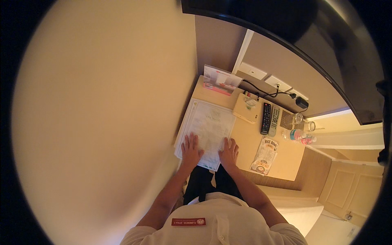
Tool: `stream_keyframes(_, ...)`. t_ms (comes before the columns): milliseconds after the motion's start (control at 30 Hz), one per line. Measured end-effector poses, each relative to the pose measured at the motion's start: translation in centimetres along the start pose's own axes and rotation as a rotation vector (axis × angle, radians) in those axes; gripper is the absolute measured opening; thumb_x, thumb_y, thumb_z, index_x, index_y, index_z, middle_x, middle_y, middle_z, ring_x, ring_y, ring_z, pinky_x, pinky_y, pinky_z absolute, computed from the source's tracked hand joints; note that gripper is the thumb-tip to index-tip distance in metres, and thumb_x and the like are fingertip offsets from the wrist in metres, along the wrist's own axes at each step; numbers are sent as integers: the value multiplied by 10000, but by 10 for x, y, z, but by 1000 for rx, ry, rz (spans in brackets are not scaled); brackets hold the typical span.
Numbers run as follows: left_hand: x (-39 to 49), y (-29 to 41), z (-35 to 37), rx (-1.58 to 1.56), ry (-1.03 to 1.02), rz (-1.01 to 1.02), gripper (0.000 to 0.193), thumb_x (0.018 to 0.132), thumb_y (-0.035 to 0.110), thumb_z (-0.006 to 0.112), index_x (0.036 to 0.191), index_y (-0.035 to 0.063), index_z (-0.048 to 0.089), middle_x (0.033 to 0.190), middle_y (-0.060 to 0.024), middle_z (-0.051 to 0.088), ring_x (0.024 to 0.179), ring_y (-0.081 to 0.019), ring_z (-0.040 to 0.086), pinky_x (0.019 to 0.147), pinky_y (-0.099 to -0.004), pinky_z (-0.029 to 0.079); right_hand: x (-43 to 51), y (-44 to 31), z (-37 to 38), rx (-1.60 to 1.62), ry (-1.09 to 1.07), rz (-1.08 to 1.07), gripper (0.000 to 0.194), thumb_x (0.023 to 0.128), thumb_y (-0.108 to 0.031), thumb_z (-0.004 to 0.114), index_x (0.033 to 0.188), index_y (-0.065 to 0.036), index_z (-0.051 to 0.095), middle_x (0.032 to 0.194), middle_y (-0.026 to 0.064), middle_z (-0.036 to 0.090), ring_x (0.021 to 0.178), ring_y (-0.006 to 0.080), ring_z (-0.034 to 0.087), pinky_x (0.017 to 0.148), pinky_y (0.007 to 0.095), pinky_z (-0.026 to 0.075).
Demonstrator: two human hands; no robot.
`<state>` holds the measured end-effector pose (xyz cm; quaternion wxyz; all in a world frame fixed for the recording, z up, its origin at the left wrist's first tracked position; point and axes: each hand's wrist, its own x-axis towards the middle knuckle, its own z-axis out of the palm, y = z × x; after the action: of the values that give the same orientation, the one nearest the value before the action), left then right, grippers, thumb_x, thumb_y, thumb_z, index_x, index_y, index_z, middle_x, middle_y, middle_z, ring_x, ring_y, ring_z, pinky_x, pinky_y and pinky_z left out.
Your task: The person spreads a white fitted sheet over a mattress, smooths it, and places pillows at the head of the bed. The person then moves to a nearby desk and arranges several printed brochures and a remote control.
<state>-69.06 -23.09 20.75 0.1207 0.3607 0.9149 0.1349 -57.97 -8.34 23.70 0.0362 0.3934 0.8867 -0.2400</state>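
Observation:
A laminated printed sheet [211, 125], with a second sheet's edge showing beneath it, lies at the left end of a light wood desk [245, 137]. My left hand [191, 151] rests palm down on the sheet's near left part, fingers slightly spread. At the right edge of the sheet sits my right hand [229, 153], its thumb side on the sheet and its other fingers over the desk top. Neither hand grips anything that I can see. The near edge of the sheet overhangs the desk front above my lap.
A clear sign holder [222, 80], a set-top box [247, 107], two remote controls [265, 118], a rice bowl menu card [265, 156], two glasses [297, 118] and water bottles [296, 134] stand or lie on the desk. Above hangs a television [306, 39]; a wall [107, 107] borders the left.

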Motion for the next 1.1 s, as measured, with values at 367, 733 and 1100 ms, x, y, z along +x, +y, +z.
stream_keyframes(367, 18, -16, 4, 84, 194, -15, 660, 815, 309, 595, 1392, 88, 363, 1472, -128, 287, 1348, -344, 266, 1009, -567, 286, -3, 13, -4, -134, -73, -87, 739, 776, -227, 667, 1417, -181, 303, 1496, 173, 157, 1370, 403, 160, 1038, 612, 224)
stream_keyframes(733, 18, -27, -12, 45, 74, 102, 637, 860, 312, 543, 1415, 95, 321, 1477, -116, 294, 1362, -288, 272, 1026, -594, 231, 24, -35, 10, -103, -44, -490, 705, 796, -287, 652, 1413, -213, 318, 1499, 139, 192, 1380, 372, 172, 1035, 638, 215)
stream_keyframes(1100, 17, -38, -16, 22, 37, 201, 600, 879, 246, 514, 1420, 101, 301, 1423, -105, 392, 1307, -258, 383, 1036, -593, 231, 27, -53, 26, -157, -92, -524, 710, 801, -294, 617, 1422, -166, 298, 1508, 119, 197, 1385, 340, 190, 1045, 624, 213)
